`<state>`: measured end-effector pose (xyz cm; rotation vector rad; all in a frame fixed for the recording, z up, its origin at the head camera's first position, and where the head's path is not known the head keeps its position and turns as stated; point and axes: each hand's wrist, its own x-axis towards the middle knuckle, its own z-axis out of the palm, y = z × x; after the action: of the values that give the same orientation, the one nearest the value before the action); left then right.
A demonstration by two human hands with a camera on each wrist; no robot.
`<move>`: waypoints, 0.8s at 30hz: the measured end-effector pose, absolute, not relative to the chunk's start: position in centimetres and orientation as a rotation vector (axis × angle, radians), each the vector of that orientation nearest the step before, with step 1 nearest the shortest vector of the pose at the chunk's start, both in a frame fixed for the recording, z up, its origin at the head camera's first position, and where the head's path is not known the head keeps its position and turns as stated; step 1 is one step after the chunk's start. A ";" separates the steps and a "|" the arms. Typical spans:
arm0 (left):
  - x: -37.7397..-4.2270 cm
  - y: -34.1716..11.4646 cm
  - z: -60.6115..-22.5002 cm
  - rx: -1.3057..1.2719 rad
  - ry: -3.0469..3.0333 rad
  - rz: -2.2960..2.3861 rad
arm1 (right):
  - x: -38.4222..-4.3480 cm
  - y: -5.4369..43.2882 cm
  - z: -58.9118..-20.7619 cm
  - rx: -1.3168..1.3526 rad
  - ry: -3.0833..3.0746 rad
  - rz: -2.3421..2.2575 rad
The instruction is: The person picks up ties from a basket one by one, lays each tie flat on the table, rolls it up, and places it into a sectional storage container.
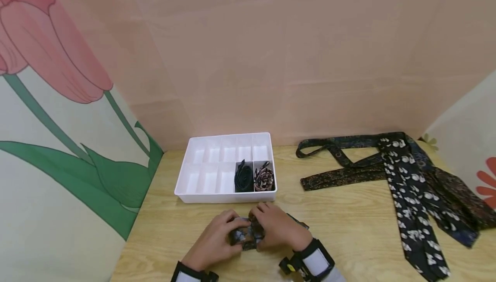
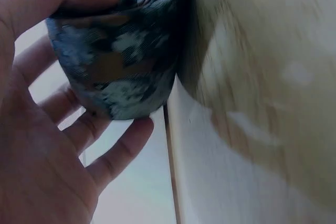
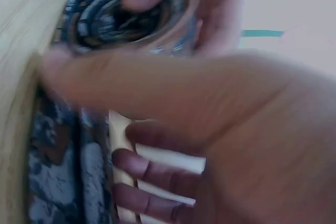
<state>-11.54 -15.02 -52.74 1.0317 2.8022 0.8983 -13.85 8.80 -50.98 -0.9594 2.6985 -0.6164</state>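
Note:
A patterned necktie (image 1: 240, 234) in dark, brown and grey-blue is partly rolled into a coil, low over the wooden table in front of the tray. My left hand (image 1: 217, 239) grips the coil, thumb on its top end and fingers around its side, as the left wrist view shows at the coil (image 2: 115, 66). Across the coil's near side lies the thumb of my right hand (image 1: 280, 226), its fingers curled about the tie. The unrolled length (image 3: 52, 166) runs flat from the coil along the table in the right wrist view.
Behind my hands stands a white compartment tray (image 1: 224, 198). Its front-right compartments hold a rolled dark green tie (image 1: 244, 179) and a rolled brown patterned tie (image 1: 264, 179). At right lie a black tie with white flowers (image 1: 407, 191), a brown tie (image 1: 345, 177) and a dark blue tie (image 1: 358, 141), overlapping.

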 end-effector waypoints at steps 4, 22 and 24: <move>-11.4 -14.6 -52.9 1.024 2.854 0.855 | -13.7 8.5 -50.5 -0.991 2.682 -0.703; -11.0 -14.3 -53.1 1.010 2.851 0.933 | -13.4 8.6 -50.8 -1.013 2.738 -0.663; -11.0 -14.3 -53.1 1.010 2.865 0.914 | -13.4 8.6 -50.8 -1.005 2.717 -0.690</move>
<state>-11.02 -14.28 -53.08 1.0103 2.8649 0.9135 -13.42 8.65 -50.77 -1.0051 2.7166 -0.6899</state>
